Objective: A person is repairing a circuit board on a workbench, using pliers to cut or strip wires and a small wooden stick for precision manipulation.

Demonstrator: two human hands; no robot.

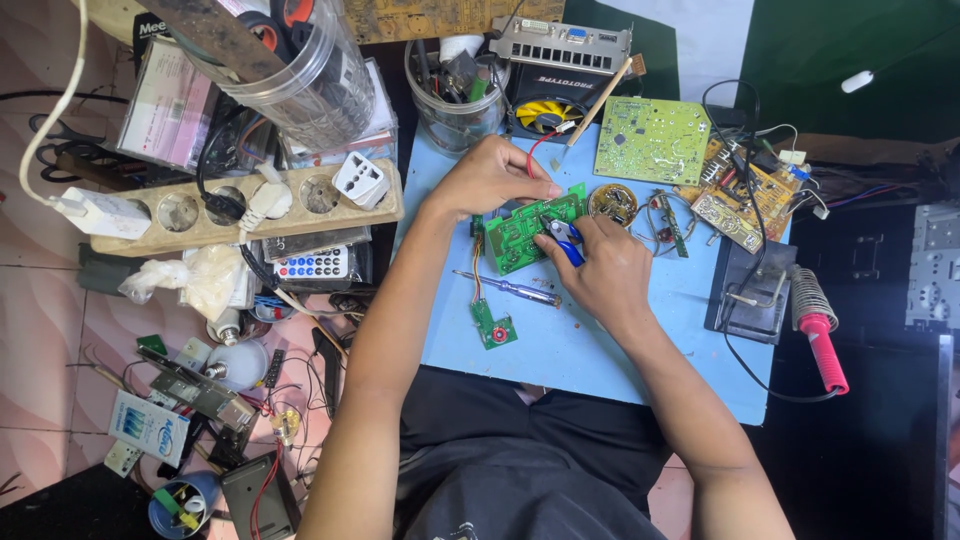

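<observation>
A green circuit board (520, 232) lies tilted on the blue tabletop (590, 340); left hand (490, 178) grips its top edge, right hand (600, 262) holds blue-handled cutters (564, 238) over it

On the blue bench (600, 340) I see my left hand (490, 180) steadying a green circuit board (520, 232) while my right hand (600, 265) closes its grip on blue-handled cutters (564, 238) over it, with a screwdriver (505, 287) lying just beside and a red-handled soldering iron (820, 330) well apart.
</observation>
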